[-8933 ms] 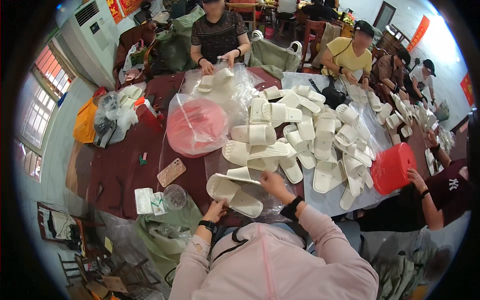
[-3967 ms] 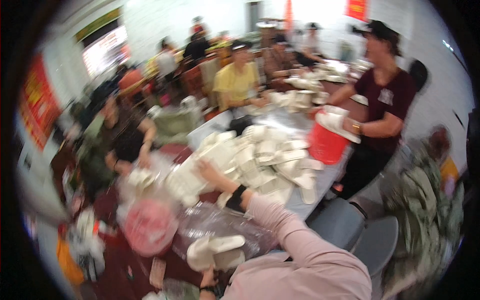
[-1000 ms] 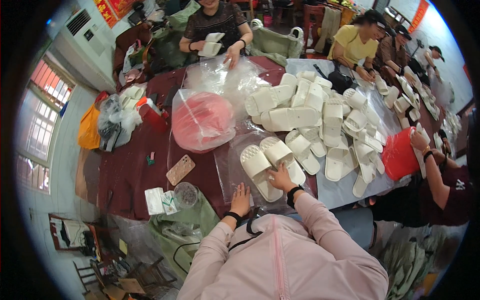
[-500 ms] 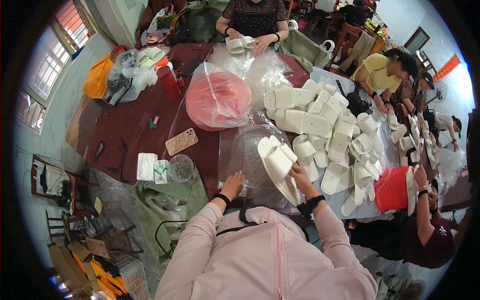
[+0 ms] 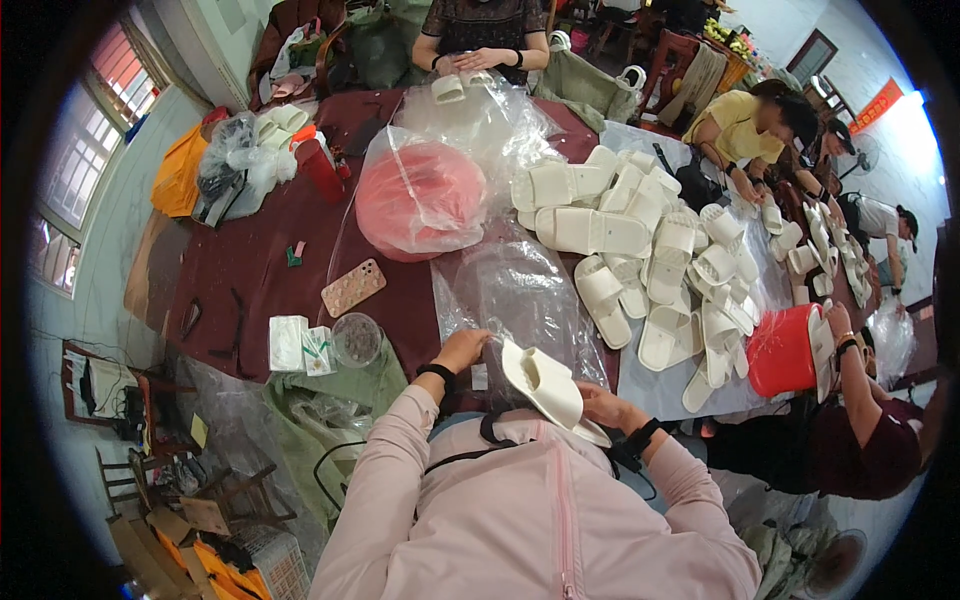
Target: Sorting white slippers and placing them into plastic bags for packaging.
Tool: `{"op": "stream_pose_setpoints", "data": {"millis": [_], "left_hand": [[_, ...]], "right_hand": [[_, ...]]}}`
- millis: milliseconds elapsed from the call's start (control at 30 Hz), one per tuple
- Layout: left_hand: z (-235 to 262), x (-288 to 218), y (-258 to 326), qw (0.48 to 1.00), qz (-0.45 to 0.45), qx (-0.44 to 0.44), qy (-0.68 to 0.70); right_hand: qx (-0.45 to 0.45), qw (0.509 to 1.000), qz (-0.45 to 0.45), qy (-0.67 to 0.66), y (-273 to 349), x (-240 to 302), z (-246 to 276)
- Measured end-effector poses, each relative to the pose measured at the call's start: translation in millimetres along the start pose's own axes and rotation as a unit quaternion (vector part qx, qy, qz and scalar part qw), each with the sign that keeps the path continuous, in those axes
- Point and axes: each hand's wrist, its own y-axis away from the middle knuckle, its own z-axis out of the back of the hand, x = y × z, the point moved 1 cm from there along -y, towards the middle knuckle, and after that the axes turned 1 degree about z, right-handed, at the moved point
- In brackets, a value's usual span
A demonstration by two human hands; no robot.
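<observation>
- Your right hand (image 5: 592, 403): fingers closed around a pair of white slippers (image 5: 545, 385), held just above the near edge of the surface (image 5: 250, 290), close to your chest.
- Your left hand (image 5: 465, 348): fingers pinching the near edge of a clear plastic bag (image 5: 520, 295) that lies flat on the surface; the slippers sit just beside its mouth, not yet inside.
- Progress, as judged: this pair is picked and stacked, the bagging is left; a large heap of loose slippers (image 5: 660, 260) well to your right remains unbagged.
- Near left: a small glass cup (image 5: 356, 338), white paper packets (image 5: 300, 345) and a phone (image 5: 353, 288), clear of the bag.
- Middle: a red basin (image 5: 420, 200) wrapped in plastic film, touching the far end of your bag.
- Right: a co-worker holding a red basket (image 5: 785, 350).
- Far: another person handling slippers across the surface.
</observation>
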Motion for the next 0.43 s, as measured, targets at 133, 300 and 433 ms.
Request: {"op": "stream_pose_setpoints", "data": {"millis": [133, 300, 433], "left_hand": [[15.8, -9.1, -16.1, 0.995, -0.020, -0.044, 0.083], [26.7, -27.5, -33.4, 0.985, -0.010, 0.032, 0.170], [21.8, -69.2, -67.5, 0.977, -0.070, 0.109, 0.167]], "right_hand": [[0.021, 0.996, 0.018, 0.089, -11.0, -9.6, -3.0], [0.006, 0.999, 0.006, 0.039, -4.6, 21.8, -26.7], [-0.019, 0.996, 0.073, 0.043, 10.4, 17.5, -0.6]]}}
